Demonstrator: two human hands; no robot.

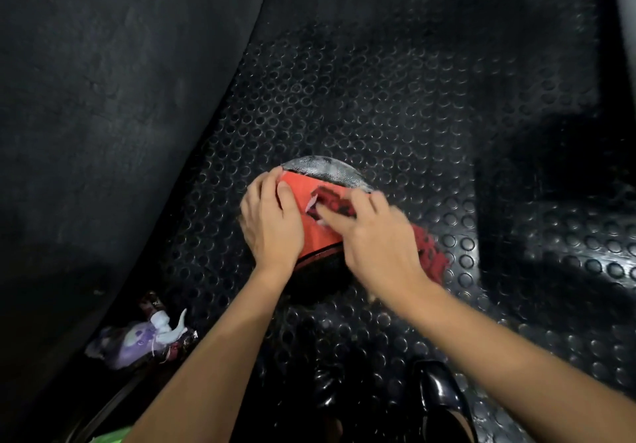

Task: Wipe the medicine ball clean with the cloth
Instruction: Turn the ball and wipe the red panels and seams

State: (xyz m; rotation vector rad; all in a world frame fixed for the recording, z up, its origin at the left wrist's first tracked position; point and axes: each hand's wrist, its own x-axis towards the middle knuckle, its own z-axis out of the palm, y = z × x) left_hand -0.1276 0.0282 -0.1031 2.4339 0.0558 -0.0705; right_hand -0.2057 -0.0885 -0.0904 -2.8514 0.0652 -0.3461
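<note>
The medicine ball [311, 236] sits on the studded black rubber floor; it has an orange band between a grey top and a black lower part. My left hand [272, 222] lies against the ball's left side, fingers laid over the orange band, thumb on top. My right hand [378, 239] holds a red-and-black cloth [430, 251] down on the ball's right side, and it is blurred by motion. Part of the cloth bunches by my fingertips on the orange band, and the rest trails out under my palm to the right.
A dark padded surface [103, 115] rises along the left. A purple-and-white bundle [144, 339] lies at lower left on the floor, with something green [110, 437] at the bottom edge. Glossy black shoes [444, 398] stand below the ball. A dark block [550, 184] is on the right.
</note>
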